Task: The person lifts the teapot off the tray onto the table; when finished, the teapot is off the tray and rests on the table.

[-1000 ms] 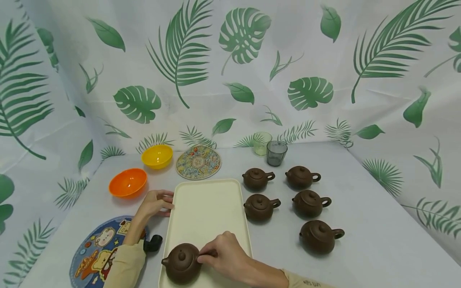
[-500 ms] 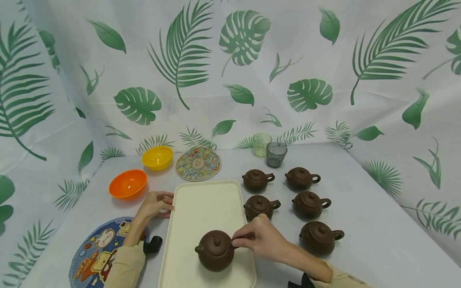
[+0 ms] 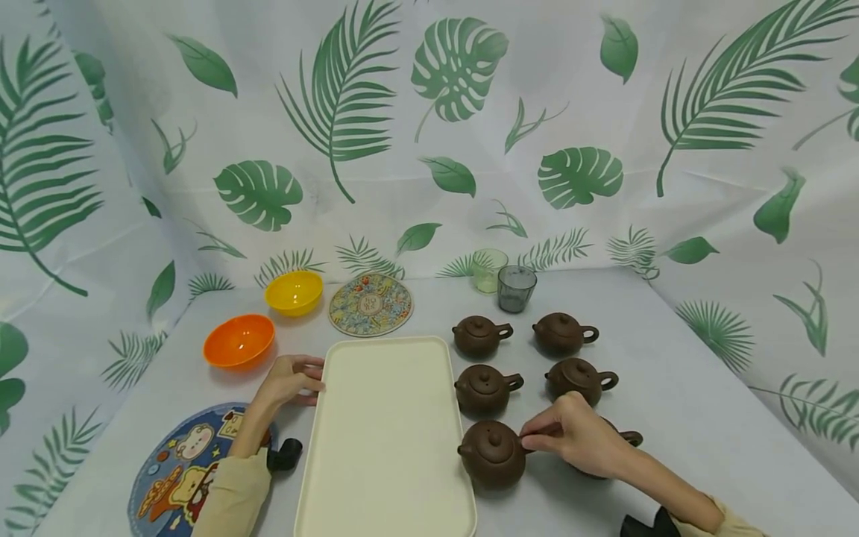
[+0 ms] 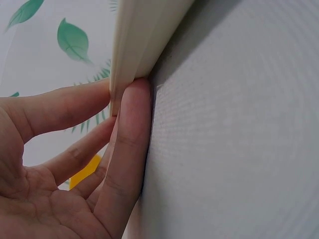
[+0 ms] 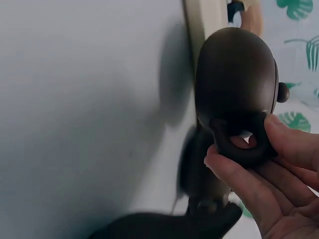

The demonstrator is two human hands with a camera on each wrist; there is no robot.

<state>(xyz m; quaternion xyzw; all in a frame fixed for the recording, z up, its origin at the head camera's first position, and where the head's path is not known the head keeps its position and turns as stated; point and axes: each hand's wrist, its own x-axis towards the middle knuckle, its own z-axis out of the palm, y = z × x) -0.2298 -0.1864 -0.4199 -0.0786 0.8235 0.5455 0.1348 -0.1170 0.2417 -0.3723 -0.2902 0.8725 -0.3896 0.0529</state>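
Observation:
My right hand (image 3: pixel 587 432) pinches the handle of a dark brown teapot (image 3: pixel 493 453) between thumb and fingers. In the right wrist view, the teapot (image 5: pixel 234 74) is raised off the table, its shadow apart from it. It is just right of a cream tray (image 3: pixel 389 425), overlapping the tray's edge in the head view. My left hand (image 3: pixel 291 380) touches the tray's left rim with extended fingertips; the left wrist view has the fingers (image 4: pixel 132 114) against the outer wall of the tray (image 4: pixel 144 40). The tray's inside is bare.
Several brown teapots (image 3: pixel 485 389) stand right of the tray; my right hand partly hides the nearest right teapot (image 3: pixel 631 438). Two glasses (image 3: pixel 517 289), a patterned round mat (image 3: pixel 371 304), yellow bowl (image 3: pixel 294 293) and orange bowl (image 3: pixel 239 341) are behind. A blue mat (image 3: pixel 177 462) lies under my left arm.
My right hand has carried the teapot from the tray's near left corner rightward across the tray and past its right edge. My left hand has stayed at the rim.

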